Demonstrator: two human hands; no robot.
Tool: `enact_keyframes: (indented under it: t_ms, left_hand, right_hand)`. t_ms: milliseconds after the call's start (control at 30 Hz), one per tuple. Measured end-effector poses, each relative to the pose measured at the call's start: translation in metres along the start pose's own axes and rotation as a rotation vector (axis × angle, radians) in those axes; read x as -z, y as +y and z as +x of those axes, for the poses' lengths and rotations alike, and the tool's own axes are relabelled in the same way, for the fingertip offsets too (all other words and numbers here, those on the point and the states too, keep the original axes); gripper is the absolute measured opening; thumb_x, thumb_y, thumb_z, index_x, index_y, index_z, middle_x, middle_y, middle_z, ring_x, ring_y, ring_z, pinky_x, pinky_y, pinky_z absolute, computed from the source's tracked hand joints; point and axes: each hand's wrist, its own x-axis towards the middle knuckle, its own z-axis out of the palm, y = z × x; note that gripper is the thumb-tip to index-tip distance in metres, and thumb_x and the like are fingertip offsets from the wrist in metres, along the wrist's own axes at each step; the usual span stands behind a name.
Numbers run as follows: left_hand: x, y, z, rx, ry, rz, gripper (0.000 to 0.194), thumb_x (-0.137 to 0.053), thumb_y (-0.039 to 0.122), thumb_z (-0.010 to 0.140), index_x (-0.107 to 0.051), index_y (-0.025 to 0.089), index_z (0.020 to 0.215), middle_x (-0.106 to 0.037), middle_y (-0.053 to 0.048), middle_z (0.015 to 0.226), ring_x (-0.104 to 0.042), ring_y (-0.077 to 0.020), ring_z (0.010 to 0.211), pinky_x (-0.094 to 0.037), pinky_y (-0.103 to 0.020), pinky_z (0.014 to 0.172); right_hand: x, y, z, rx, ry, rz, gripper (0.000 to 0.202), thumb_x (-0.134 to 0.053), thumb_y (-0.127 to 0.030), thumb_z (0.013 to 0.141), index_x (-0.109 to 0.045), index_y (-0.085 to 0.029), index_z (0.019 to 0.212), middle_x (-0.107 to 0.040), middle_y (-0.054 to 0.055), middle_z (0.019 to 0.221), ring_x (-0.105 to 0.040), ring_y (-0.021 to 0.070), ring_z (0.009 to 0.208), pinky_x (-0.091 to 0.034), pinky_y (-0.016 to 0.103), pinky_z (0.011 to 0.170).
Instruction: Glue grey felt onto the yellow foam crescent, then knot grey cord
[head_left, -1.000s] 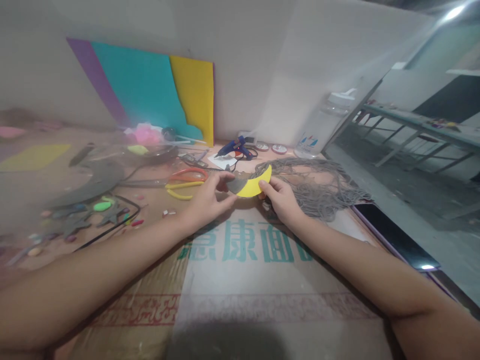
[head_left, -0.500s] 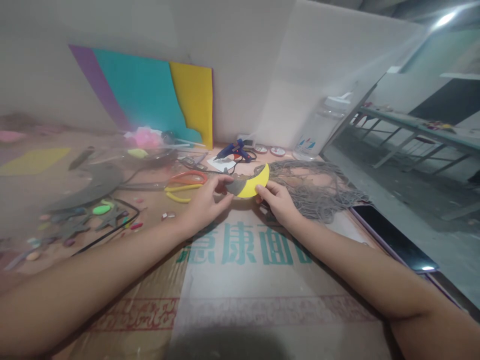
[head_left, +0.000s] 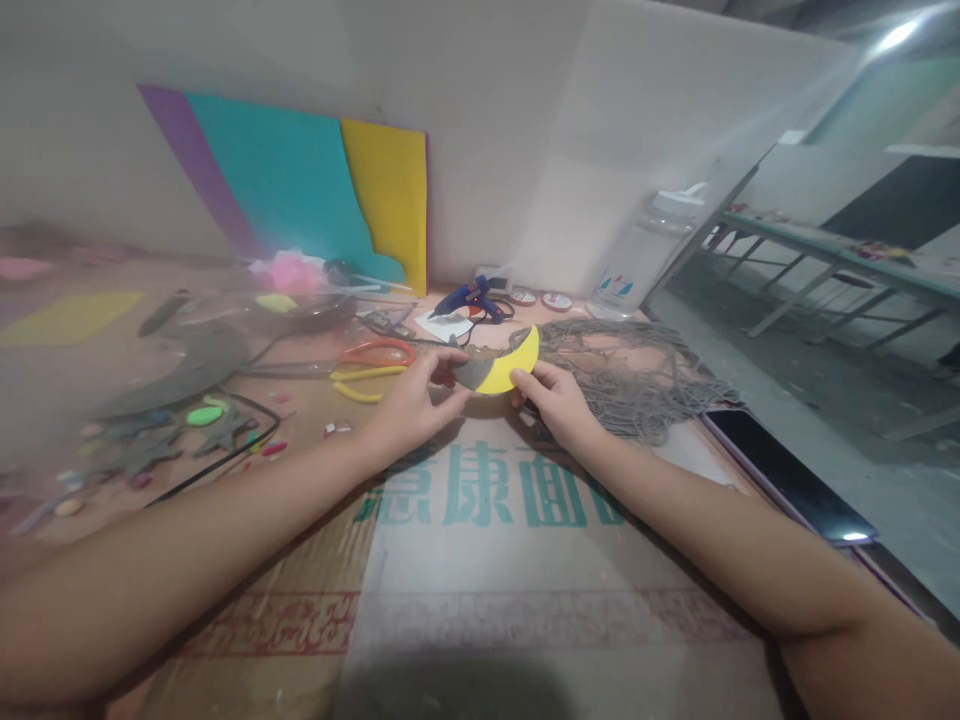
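A crescent moon cutout, yellow at its right part and grey at its left, is held up between my two hands over the table. My left hand pinches the grey end between thumb and fingers. On the yellow part, my right hand grips the lower edge, its thumb lying on the front face. Behind the cutout lies a tangle of grey yarn. To the left of my left hand are scissors with orange and yellow handles.
A blue glue gun rests at the back near a clear bottle. At right lies a phone. Coloured sheets lean on the wall. Grey star shapes and small coloured pieces are scattered at left.
Both hands keep their hold on the crescent moon cutout, which stays almost in place. The view has shifted very slightly.
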Motion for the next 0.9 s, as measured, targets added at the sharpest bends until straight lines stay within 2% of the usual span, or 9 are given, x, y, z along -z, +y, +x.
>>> enact_keyframes:
  t_ms: [433, 733, 900]
  left_hand:
    - [-0.0004, 0.0003, 0.0005, 0.0, 0.016, 0.009, 0.035, -0.063, 0.024, 0.083, -0.053, 0.016, 0.115, -0.061, -0.006, 0.106, -0.058, -0.0173, 0.092, -0.048, -0.033, 0.087]
    - [-0.0007, -0.0001, 0.0008, -0.014, 0.018, -0.011, 0.034, -0.062, 0.023, 0.085, -0.051, 0.017, 0.116, -0.06, -0.007, 0.11, -0.058, -0.0173, 0.093, -0.048, -0.033, 0.088]
    - [-0.0001, 0.0004, 0.0007, -0.008, 0.016, 0.007, 0.037, -0.066, 0.022, 0.082, -0.052, 0.016, 0.115, -0.059, -0.005, 0.105, -0.058, -0.017, 0.093, -0.048, -0.033, 0.088]
  right_hand:
    - [-0.0006, 0.0049, 0.0002, 0.012, -0.05, -0.021, 0.049, -0.064, -0.063, 0.078, -0.054, -0.017, 0.064, -0.054, -0.001, 0.057, -0.041, 0.0083, 0.048, -0.034, 0.024, 0.048]
    - [-0.0025, -0.0026, -0.0014, 0.024, -0.035, -0.031, 0.046, -0.069, -0.062, 0.073, -0.056, -0.018, 0.073, -0.058, -0.001, 0.059, -0.051, 0.0118, 0.055, -0.043, 0.026, 0.056]
    - [-0.0021, -0.0019, -0.0011, 0.013, -0.034, -0.056, 0.044, -0.068, -0.06, 0.074, -0.057, -0.017, 0.072, -0.059, -0.001, 0.058, -0.05, 0.011, 0.053, -0.041, 0.025, 0.055]
